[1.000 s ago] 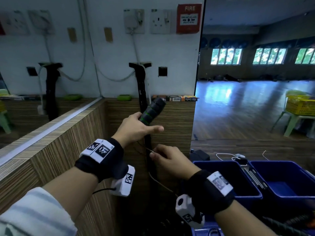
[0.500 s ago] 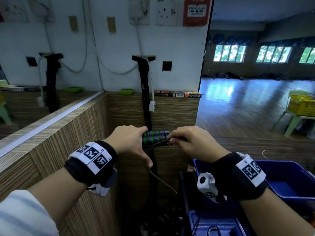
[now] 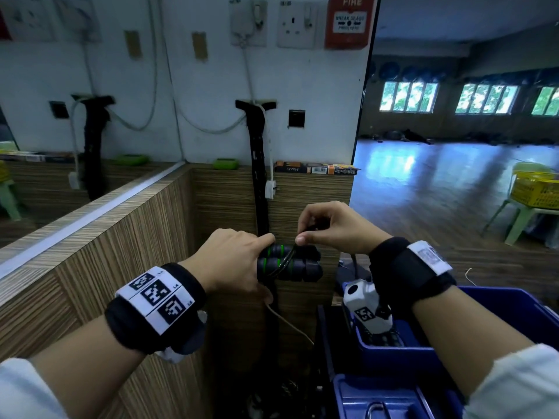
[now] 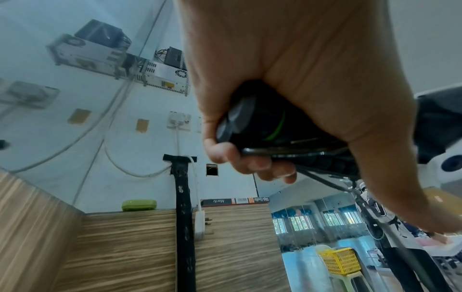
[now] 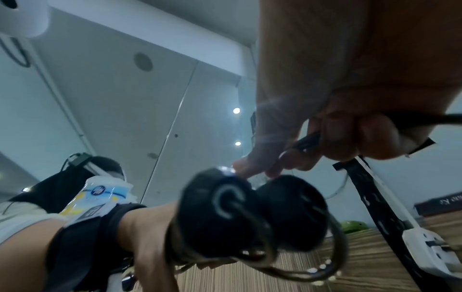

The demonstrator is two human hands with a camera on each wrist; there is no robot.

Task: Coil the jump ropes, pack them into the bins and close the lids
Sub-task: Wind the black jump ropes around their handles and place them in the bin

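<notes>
Handles: two, side by side, gripped in left hand. Cord: pinched by right hand just above handles. Bin: right of handles.

Left hand hides near ends of handles; handle ends blurred in right wrist view

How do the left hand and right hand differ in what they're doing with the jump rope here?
The left hand wraps both handles side by side; the right hand pinches only the thin cord. The left hand sits lower, the right hand above the handles' free ends. Both grip the same jump rope.
</notes>
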